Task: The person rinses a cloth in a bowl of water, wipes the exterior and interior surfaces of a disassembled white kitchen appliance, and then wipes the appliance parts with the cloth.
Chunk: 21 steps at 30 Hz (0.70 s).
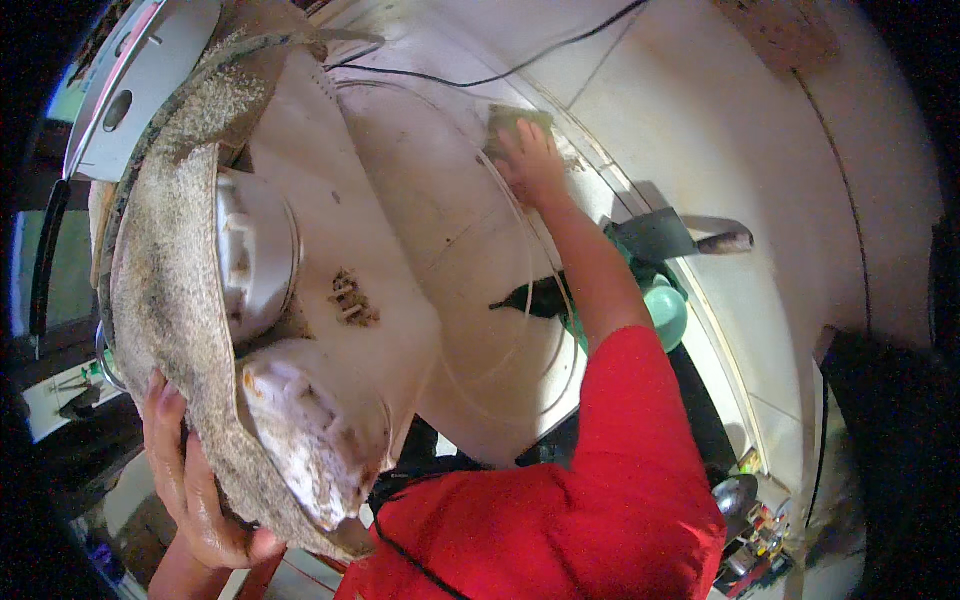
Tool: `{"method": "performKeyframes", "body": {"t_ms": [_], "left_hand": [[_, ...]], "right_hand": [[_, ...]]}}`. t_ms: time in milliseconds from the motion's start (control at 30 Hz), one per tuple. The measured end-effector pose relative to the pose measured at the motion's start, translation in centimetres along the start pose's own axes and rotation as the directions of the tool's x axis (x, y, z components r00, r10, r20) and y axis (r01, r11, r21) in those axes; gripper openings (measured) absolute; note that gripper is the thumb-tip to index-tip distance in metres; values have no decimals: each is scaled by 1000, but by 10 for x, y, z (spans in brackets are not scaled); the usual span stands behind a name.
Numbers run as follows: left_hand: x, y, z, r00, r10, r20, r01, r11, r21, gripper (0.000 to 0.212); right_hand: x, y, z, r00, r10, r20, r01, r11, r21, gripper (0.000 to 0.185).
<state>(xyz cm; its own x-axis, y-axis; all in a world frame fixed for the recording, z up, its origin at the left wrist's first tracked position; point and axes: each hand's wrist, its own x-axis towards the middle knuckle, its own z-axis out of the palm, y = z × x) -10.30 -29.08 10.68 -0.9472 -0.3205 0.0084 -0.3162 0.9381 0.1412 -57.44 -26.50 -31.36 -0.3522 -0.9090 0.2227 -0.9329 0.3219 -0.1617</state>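
Observation:
My left hand [191,465] grips the lower rim of a tilted, grimy white housing [390,315] at the left. Grey, rough dirt coats its curved edge [161,277]. Two round white parts sit inside: one [255,259] is fairly clean, while the other [315,427] has brown and whitish crust. A patch of brown debris [352,298] clings to the pale panel beside them. Farther up, my right hand [534,161] presses a greenish scouring pad or cloth [514,120] onto a white surface near the tiled wall. The fingers partly hide the pad.
Beyond my right forearm lies a cleaver [656,234], its handle toward the wall tiles [720,135]. A green bowl [670,319] and a dark pointed object [536,298] are near that arm. A black cord [480,82] crosses the top. A pan's handle [49,255] hangs far left.

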Motion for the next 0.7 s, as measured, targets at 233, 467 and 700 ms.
{"method": "performKeyframes", "body": {"t_ms": [233,467,700], "left_hand": [[6,-2,6,999,43,-30,-43,999,14,79],[4,7,1,999,16,29,-17,998,62,73],[-10,7,11,996,-40,-80,50,992,119,74]], "right_hand": [[-146,6,-40,970,237,49,-237,971,-19,62],[-79,17,-25,995,66,-71,-63,997,45,59],[47,-11,17,996,80,23,-80,997,-17,55]]}}
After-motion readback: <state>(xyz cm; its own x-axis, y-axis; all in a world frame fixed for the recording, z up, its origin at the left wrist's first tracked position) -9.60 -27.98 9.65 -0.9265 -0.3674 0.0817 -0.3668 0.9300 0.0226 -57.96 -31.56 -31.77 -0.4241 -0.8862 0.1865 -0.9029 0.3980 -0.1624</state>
